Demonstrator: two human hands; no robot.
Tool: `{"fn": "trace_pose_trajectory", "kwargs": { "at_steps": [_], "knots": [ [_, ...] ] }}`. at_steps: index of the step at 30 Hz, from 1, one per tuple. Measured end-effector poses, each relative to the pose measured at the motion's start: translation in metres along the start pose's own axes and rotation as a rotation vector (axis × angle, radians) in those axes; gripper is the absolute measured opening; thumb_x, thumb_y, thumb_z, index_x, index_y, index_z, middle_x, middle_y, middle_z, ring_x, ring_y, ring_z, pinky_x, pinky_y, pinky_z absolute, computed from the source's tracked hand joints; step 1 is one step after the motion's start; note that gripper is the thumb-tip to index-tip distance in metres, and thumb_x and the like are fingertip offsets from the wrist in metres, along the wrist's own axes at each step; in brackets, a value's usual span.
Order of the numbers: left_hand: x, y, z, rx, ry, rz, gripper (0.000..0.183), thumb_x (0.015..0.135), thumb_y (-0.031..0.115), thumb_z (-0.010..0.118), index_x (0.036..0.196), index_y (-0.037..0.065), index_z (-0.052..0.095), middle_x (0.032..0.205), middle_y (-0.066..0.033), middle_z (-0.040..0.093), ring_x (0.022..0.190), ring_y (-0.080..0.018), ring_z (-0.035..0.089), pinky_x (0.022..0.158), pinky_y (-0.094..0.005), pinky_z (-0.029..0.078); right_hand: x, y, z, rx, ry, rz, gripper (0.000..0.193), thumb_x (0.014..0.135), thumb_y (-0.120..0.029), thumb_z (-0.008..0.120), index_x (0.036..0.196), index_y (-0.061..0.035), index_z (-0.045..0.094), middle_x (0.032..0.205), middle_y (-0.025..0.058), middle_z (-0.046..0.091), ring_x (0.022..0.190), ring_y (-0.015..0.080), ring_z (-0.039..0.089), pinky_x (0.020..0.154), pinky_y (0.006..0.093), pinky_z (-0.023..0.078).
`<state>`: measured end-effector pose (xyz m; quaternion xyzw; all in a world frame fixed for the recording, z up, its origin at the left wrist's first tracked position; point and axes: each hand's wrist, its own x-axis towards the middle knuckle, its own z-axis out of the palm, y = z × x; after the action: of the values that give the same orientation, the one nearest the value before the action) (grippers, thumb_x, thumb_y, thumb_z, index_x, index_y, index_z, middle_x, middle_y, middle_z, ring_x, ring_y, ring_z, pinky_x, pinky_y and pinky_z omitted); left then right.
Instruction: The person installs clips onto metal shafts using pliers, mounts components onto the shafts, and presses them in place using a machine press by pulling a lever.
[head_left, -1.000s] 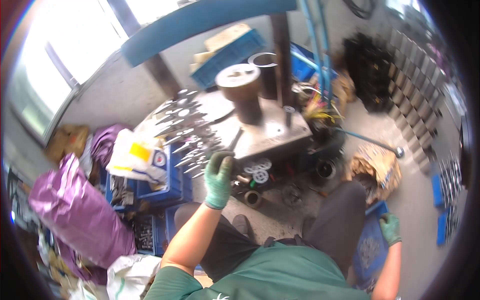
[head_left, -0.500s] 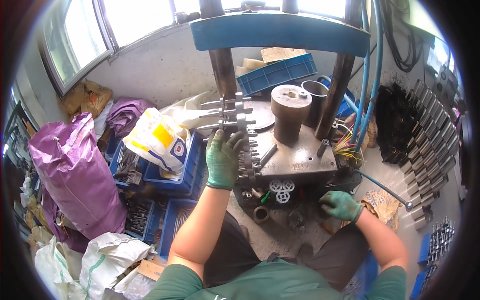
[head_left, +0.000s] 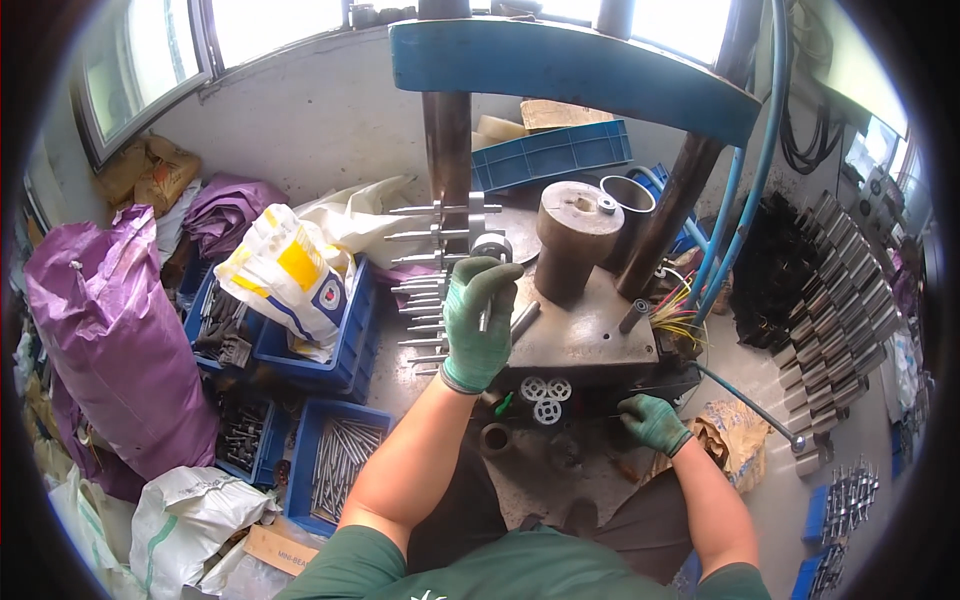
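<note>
My left hand (head_left: 478, 325), in a green glove, is closed round a metal shaft with a round core (head_left: 490, 246) at its upper end. It is in front of a row of similar shafted parts (head_left: 425, 262) lying sideways along the left edge of the press's steel table (head_left: 585, 335). My right hand (head_left: 655, 424), gloved too, is low by the table's front right corner with its fingers curled; what they hold, if anything, is hidden. A thick steel cylinder (head_left: 570, 245) stands on the table, a small ring (head_left: 606, 204) on its top.
The press's blue crossbeam (head_left: 570, 70) spans above. White slotted discs (head_left: 546, 400) are at the table's front. Blue bins (head_left: 335, 450) of metal shafts and a purple sack (head_left: 115, 350) stand left. Stacked metal cylinders (head_left: 840, 300) line the right, near a lever with a ball end (head_left: 797, 442).
My left hand was reaching to the row of shafted parts; now it has one in its grip, slightly to the right. My right hand stays low on the right. The view has shifted.
</note>
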<state>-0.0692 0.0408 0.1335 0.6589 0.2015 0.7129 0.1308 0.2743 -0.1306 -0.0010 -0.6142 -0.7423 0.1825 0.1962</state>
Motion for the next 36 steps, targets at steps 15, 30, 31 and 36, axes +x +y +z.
{"fn": "trace_pose_trajectory", "kwargs": {
  "at_steps": [15, 30, 31, 36],
  "knots": [
    [-0.053, 0.050, 0.031, -0.379, -0.550, 0.002, 0.018, 0.094, 0.003, 0.067, 0.112, 0.004, 0.069, 0.088, -0.0127, 0.069, 0.073, -0.0318, 0.069, 0.069, -0.0369, 0.057, 0.064, -0.006, -0.039, -0.087, 0.691, -0.058, 0.027, 0.085, -0.004, 0.073, 0.112, -0.0036, 0.071, 0.119, 0.0172, 0.070, 0.111, 0.0378, 0.065, 0.099, 0.0463, 0.052],
    [-0.082, -0.024, 0.103, 0.108, -0.585, -0.809, 0.031, 0.099, 0.035, 0.073, 0.119, 0.012, 0.074, 0.096, -0.0182, 0.078, 0.090, -0.0347, 0.076, 0.081, -0.0451, 0.059, 0.141, 0.024, -0.056, -0.270, 0.600, -0.026, 0.025, 0.077, -0.011, 0.083, 0.100, -0.0059, 0.076, 0.107, 0.0138, 0.074, 0.105, 0.0368, 0.068, 0.097, 0.0463, 0.053],
    [-0.082, -0.027, 0.103, 0.138, -0.600, -0.820, 0.033, 0.098, 0.036, 0.074, 0.120, 0.012, 0.073, 0.097, -0.0176, 0.078, 0.092, -0.0348, 0.076, 0.083, -0.0449, 0.058, 0.141, 0.021, -0.056, -0.257, 0.610, -0.039, 0.026, 0.076, -0.011, 0.084, 0.100, -0.0056, 0.076, 0.106, 0.0138, 0.074, 0.104, 0.0369, 0.068, 0.097, 0.0463, 0.053],
    [-0.086, -0.031, 0.108, 0.122, -0.637, -0.796, 0.040, 0.092, 0.025, 0.073, 0.129, 0.010, 0.070, 0.102, -0.0159, 0.076, 0.097, -0.0336, 0.075, 0.089, -0.0425, 0.059, 0.146, 0.000, -0.070, 0.091, 0.718, 0.012, 0.018, 0.085, -0.004, 0.083, 0.101, -0.0039, 0.074, 0.107, 0.0085, 0.072, 0.099, 0.0204, 0.069, 0.088, 0.0331, 0.055]
  ]
}}
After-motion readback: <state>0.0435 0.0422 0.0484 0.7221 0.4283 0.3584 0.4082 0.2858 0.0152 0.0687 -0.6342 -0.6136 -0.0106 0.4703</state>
